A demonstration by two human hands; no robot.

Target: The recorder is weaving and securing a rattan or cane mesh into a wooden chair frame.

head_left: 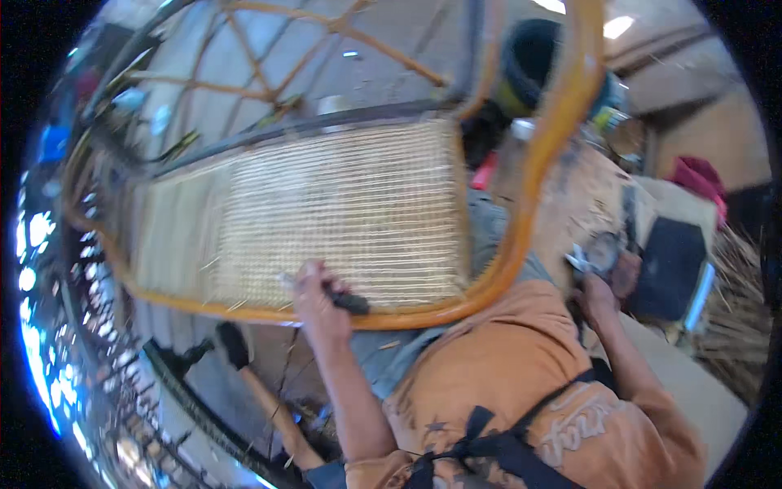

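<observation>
In front of me lies a chair-like frame of bent orange-brown cane, with a pale woven rattan panel set in it. My left hand is at the panel's near edge, closed round a dark-handled tool. The tool's working end is too blurred to name. Off to the right, my right hand is closed beside a round grey dish. A silvery metal piece sits at its fingertips, and blur hides its kind and whether anything else is held.
A dark bucket stands beyond the frame at the upper right. Right of my right hand is a dark flat block, with a red cloth behind it. Loose cane strips are heaped at the far right. A wooden handle lies lower left.
</observation>
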